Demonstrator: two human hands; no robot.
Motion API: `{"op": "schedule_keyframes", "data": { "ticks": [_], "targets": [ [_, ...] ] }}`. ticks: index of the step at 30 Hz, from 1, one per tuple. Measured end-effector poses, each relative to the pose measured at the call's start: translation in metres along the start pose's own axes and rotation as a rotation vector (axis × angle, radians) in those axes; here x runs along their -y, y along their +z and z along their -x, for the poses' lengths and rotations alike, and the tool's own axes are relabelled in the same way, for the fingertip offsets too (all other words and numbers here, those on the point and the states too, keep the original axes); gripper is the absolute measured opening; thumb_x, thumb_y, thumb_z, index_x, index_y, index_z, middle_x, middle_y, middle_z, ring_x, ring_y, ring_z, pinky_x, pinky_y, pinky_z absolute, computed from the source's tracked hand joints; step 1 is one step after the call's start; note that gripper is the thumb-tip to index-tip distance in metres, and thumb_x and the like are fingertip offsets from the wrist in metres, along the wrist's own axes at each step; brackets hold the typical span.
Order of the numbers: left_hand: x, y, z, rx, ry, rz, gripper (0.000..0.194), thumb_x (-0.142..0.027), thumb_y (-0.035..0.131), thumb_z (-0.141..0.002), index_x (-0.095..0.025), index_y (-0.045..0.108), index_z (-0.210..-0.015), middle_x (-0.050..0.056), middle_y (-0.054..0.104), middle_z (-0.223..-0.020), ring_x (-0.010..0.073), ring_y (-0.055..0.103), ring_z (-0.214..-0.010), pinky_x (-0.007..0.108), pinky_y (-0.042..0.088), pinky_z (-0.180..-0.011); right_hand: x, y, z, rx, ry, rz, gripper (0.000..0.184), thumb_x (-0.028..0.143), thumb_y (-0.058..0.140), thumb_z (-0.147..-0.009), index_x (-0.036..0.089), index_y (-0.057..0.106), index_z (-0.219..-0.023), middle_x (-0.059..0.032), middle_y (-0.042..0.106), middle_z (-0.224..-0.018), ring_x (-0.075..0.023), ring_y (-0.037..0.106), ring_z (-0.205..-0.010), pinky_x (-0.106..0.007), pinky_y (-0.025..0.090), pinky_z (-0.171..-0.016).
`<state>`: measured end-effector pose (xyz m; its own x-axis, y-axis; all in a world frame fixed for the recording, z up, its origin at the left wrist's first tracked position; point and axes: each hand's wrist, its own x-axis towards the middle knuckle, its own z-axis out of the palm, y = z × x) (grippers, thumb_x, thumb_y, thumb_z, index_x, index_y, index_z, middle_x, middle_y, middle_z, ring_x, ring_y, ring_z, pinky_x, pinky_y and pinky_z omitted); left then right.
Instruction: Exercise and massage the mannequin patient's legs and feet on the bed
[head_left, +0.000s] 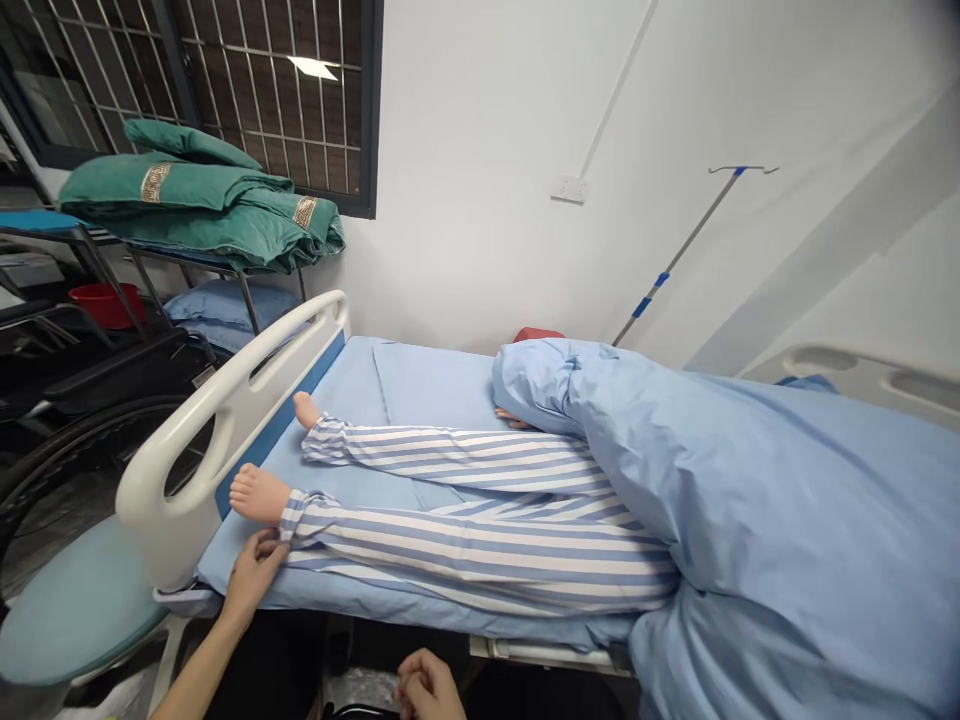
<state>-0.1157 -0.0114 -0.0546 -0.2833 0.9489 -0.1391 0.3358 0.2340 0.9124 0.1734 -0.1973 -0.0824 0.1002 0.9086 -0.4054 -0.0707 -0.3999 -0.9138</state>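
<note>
A manikin-like figure lies on the bed in blue-and-white striped pajama trousers (465, 545), its legs stretched out and its bare feet toward the footboard. My left hand (259, 572) is at the near ankle, just below the near foot (259, 494), with bent fingers closed on the edge of the trouser cuff (296, 520). Lower down, in front of the bed's edge, my right hand (431, 688) hangs with its fingers curled together and nothing visible in them. A blue quilt (720, 480) is folded back over the upper body and hides it. One hand (512, 418) of the figure peeks out beneath the quilt.
The bed's cream footboard (169, 465) rises at left, beside a round teal stool seat (79, 600) and a wheelchair (82, 420). Green folded bedding (202, 205) lies on a rack under the barred window. An IV pole (679, 255) leans behind the bed.
</note>
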Motion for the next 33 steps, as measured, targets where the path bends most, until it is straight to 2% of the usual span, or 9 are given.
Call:
{"op": "schedule_keyframes", "data": {
  "ticks": [2,5,9,13,17,21,25,29,33],
  "targets": [
    [-0.006,-0.002,-0.002,0.053,0.042,-0.070,0.040,-0.053,0.061,-0.059,-0.018,0.058,-0.077,0.001,0.058,-0.067,0.0204,0.057,-0.071,0.031,0.045,-0.069,0.032,0.007,-0.009,0.078,-0.054,0.034,0.016,0.031,0.053,-0.068,0.018,0.054,-0.076,-0.0023,0.064,-0.063,-0.0113,0.052,-0.047,-0.020,0.031,-0.044],
    [-0.019,-0.009,0.002,0.042,0.165,-0.076,0.039,-0.055,0.061,-0.061,-0.019,0.046,-0.054,-0.003,0.045,-0.055,0.0146,0.046,-0.059,0.026,0.038,-0.059,0.087,0.021,-0.021,0.149,-0.180,0.111,0.013,0.026,0.050,-0.073,0.017,0.056,-0.080,-0.0021,0.064,-0.067,-0.0122,0.054,-0.054,-0.021,0.036,-0.050],
    [-0.031,-0.025,0.013,-0.055,0.160,0.046,0.044,-0.054,0.060,-0.065,-0.020,0.035,-0.053,-0.005,0.032,-0.053,0.0101,0.033,-0.055,0.022,0.030,-0.052,0.152,0.049,-0.044,0.059,-0.451,0.353,0.011,0.022,0.050,-0.076,0.017,0.061,-0.076,-0.0017,0.063,-0.070,-0.0144,0.056,-0.067,-0.023,0.041,-0.062],
    [-0.045,-0.036,0.022,-0.009,0.083,0.155,0.045,-0.056,0.062,-0.062,-0.020,0.036,-0.055,-0.007,0.026,-0.052,0.0080,0.026,-0.051,0.021,0.024,-0.048,0.194,0.091,-0.091,-0.037,-0.638,0.581,0.017,0.020,0.050,-0.079,0.018,0.065,-0.086,-0.0038,0.066,-0.089,-0.0178,0.057,-0.088,-0.027,0.041,-0.079],
    [-0.053,-0.034,0.022,0.029,0.051,0.215,0.047,-0.058,0.063,-0.061,-0.019,0.037,-0.056,-0.007,0.027,-0.051,0.0071,0.025,-0.050,0.020,0.022,-0.047,0.205,0.136,-0.147,0.075,-0.574,0.842,0.033,0.024,0.052,-0.081,0.017,0.061,-0.111,-0.0075,0.065,-0.105,-0.0210,0.054,-0.102,-0.030,0.036,-0.090],
    [-0.038,-0.027,0.012,0.034,0.024,0.219,0.050,-0.062,0.062,-0.059,-0.020,0.037,-0.055,-0.009,0.021,-0.047,0.0061,0.022,-0.046,0.020,0.019,-0.044,0.194,0.164,-0.182,0.152,-0.370,0.982,0.023,0.026,0.053,-0.080,0.018,0.067,-0.097,-0.0082,0.068,-0.094,-0.0217,0.060,-0.091,-0.028,0.039,-0.076],
    [-0.029,-0.027,0.007,0.025,-0.029,0.212,0.051,-0.065,0.062,-0.056,-0.020,0.040,-0.057,-0.010,0.023,-0.043,0.0058,0.023,-0.041,0.020,0.018,-0.042,0.196,0.171,-0.192,0.073,-0.395,0.943,0.020,0.020,0.045,-0.084,0.019,0.065,-0.087,-0.0051,0.069,-0.087,-0.0176,0.060,-0.083,-0.024,0.037,-0.069],
    [-0.047,-0.031,0.007,0.004,-0.064,0.236,0.049,-0.063,0.066,-0.054,-0.020,0.050,-0.068,-0.005,0.051,-0.052,0.0110,0.046,-0.049,0.021,0.036,-0.047,0.219,0.168,-0.198,0.016,-0.521,0.854,0.018,0.018,0.046,-0.084,0.017,0.063,-0.085,-0.0027,0.068,-0.083,-0.0143,0.059,-0.079,-0.021,0.034,-0.067],
    [-0.054,-0.025,0.002,0.009,-0.040,0.250,0.054,-0.070,0.063,-0.052,-0.020,0.055,-0.070,0.001,0.065,-0.064,0.0198,0.061,-0.066,0.026,0.048,-0.059,0.228,0.167,-0.207,0.003,-0.481,0.878,0.019,0.020,0.045,-0.085,0.017,0.064,-0.086,-0.0031,0.067,-0.083,-0.0145,0.058,-0.078,-0.022,0.034,-0.066]
  ]
}}
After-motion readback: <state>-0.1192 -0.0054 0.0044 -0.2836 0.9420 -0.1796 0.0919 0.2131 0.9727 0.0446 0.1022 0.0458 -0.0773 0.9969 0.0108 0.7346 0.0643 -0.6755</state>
